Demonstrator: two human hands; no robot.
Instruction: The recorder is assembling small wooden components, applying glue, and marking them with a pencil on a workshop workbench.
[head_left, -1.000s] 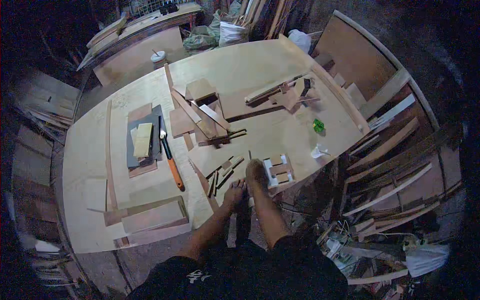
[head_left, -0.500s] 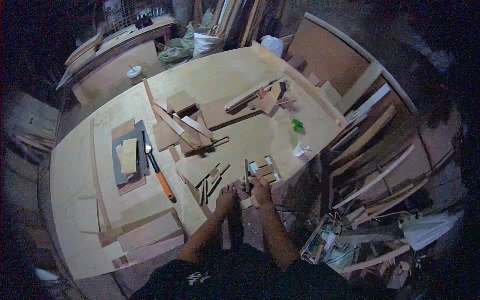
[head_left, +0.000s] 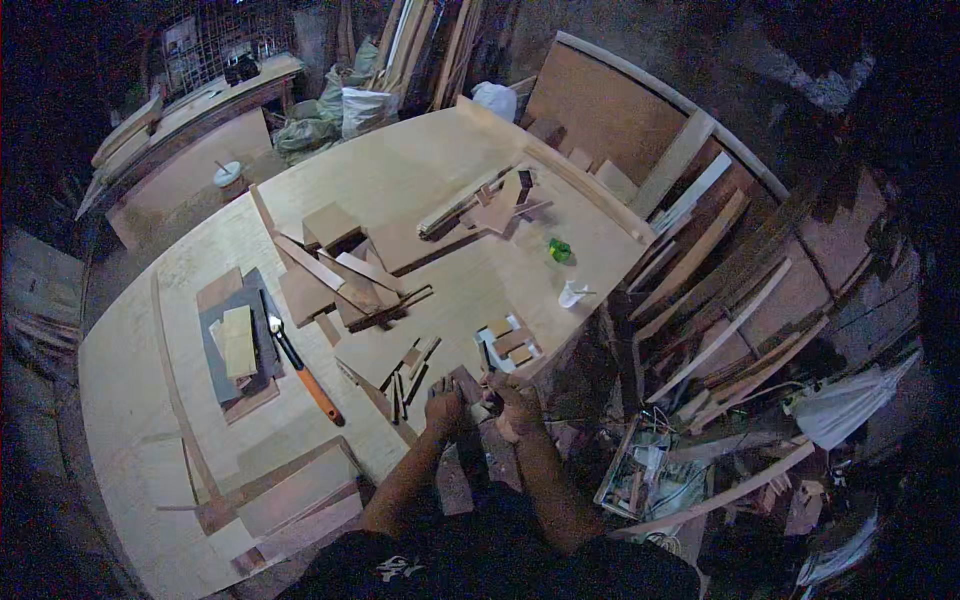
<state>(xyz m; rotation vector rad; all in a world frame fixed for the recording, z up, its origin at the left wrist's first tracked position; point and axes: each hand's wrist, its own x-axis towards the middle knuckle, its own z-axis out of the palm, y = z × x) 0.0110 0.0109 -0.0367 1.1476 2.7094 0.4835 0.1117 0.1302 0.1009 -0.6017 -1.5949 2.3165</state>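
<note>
The right hand's (head_left: pixel 515 402) fingers bend close around a thin stick (head_left: pixel 485 356). The left hand's (head_left: pixel 444 402) fingers curl beside a wood piece (head_left: pixel 467 382) between both hands (I can't tell if they grip it). The shirt's (head_left: pixel 500 565) white mark (head_left: pixel 400 568) is too blurry to read. A second ago, the right hand was farther up the table (head_left: pixel 460 290).

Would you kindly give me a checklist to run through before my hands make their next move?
1. Left hand and right hand in view: ok.
2. Right hand's grip secure: cannot tell, too small and dark.
3. Orange-handled tool apart from the hands: ok, it lies to their left.
4. Wood strips well away from the left hand: not ok, they lie close by.
5. White cup apart from both hands: ok.
</note>
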